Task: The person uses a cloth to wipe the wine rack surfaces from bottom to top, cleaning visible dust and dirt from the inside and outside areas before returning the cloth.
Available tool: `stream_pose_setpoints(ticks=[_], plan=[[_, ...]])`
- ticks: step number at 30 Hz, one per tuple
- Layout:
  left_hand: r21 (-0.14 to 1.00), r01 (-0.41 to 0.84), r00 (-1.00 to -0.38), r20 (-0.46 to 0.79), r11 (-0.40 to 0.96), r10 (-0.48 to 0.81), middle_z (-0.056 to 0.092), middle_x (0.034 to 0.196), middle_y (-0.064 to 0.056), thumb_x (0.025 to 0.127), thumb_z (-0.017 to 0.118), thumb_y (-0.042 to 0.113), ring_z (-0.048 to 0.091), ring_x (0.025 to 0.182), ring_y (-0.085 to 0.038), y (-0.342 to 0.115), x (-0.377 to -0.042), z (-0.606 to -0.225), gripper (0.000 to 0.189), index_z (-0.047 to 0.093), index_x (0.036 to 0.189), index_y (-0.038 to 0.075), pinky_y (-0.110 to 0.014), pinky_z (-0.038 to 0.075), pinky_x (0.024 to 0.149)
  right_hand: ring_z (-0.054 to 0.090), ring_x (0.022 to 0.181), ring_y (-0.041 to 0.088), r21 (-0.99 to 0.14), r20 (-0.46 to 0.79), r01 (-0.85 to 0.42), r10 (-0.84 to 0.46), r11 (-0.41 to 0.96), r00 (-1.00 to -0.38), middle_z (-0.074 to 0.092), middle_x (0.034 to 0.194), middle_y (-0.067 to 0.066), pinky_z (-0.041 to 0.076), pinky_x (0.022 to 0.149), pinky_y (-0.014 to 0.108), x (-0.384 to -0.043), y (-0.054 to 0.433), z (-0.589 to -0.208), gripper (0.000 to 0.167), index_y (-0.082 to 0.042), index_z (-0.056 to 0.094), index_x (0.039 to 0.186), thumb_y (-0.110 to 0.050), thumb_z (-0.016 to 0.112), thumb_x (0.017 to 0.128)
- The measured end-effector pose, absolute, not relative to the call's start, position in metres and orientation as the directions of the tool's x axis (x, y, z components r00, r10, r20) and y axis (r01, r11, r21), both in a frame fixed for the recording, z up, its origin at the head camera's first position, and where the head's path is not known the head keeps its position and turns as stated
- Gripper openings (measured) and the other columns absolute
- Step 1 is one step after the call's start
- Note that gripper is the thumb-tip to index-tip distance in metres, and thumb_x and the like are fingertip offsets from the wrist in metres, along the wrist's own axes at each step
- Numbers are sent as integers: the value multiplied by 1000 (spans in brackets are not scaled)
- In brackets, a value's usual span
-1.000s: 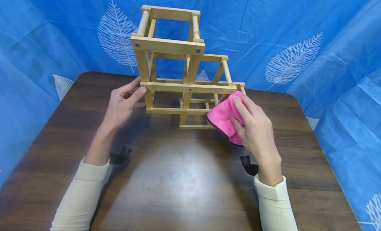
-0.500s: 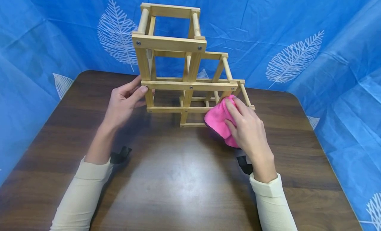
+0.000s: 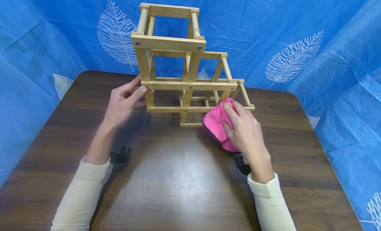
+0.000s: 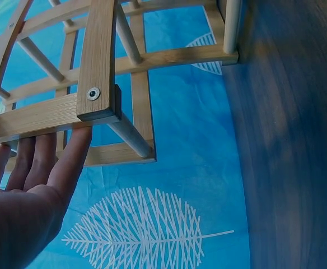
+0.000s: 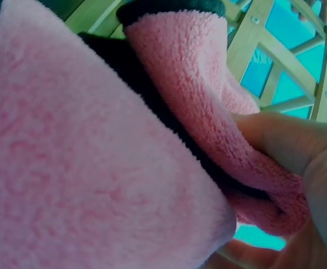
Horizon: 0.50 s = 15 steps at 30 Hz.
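A stepped wooden rack (image 3: 168,43) of slats, uprights and round dowels stands on the table. My left hand (image 3: 120,102) holds its left upright just under the middle rail, thumb in front and fingers behind. In the left wrist view those fingers (image 4: 71,159) reach up along a slat beside a screw head. On the other side, my right hand (image 3: 245,130) pinches a fluffy pink cloth (image 3: 215,122) with dark edging. The bunched cloth overlaps the rack's lower right upright, below the middle rail. Close up in the right wrist view, cloth folds (image 5: 85,151) hide part of the fingers.
The dark brown wooden table (image 3: 166,191) spreads in front of the rack. Blue sheeting (image 3: 238,29) with white leaf prints hangs behind and at both sides. Black straps (image 3: 120,155) stick out by both wrists.
My right hand has moved down and to the left with the pink cloth, along the right upright away from the middle rail's end. The left hand keeps its place on the rack.
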<state>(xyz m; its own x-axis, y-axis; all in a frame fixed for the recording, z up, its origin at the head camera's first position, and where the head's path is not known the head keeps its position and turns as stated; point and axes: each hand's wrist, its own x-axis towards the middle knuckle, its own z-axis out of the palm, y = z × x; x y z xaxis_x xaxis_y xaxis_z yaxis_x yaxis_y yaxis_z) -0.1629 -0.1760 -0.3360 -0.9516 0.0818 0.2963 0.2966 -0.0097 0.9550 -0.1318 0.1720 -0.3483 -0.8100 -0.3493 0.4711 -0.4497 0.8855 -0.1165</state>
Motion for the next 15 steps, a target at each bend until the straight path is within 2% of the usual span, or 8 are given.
stream_pose_setpoints(ticks=[10, 15], plan=[[957, 290, -955, 289, 3, 73, 61, 131, -17, 99, 62, 18, 68, 103, -17, -177, -162, -337, 47, 52, 145, 19, -35, 54, 84, 63, 85, 44, -158, 532, -416, -278, 896, -800, 57, 127, 24, 56, 68, 57, -128, 154, -355, 60, -3, 59, 132, -12, 83, 77], [957, 288, -954, 289, -26, 76, 64, 128, -16, 98, 62, 17, 68, 102, -18, -176, -163, -337, 47, 52, 144, 18, -35, 55, 83, 62, 82, 44, -175, 545, -425, -272, 888, -793, 56, 126, 25, 56, 68, 57, -123, 138, -358, 62, -3, 59, 131, -12, 85, 76]])
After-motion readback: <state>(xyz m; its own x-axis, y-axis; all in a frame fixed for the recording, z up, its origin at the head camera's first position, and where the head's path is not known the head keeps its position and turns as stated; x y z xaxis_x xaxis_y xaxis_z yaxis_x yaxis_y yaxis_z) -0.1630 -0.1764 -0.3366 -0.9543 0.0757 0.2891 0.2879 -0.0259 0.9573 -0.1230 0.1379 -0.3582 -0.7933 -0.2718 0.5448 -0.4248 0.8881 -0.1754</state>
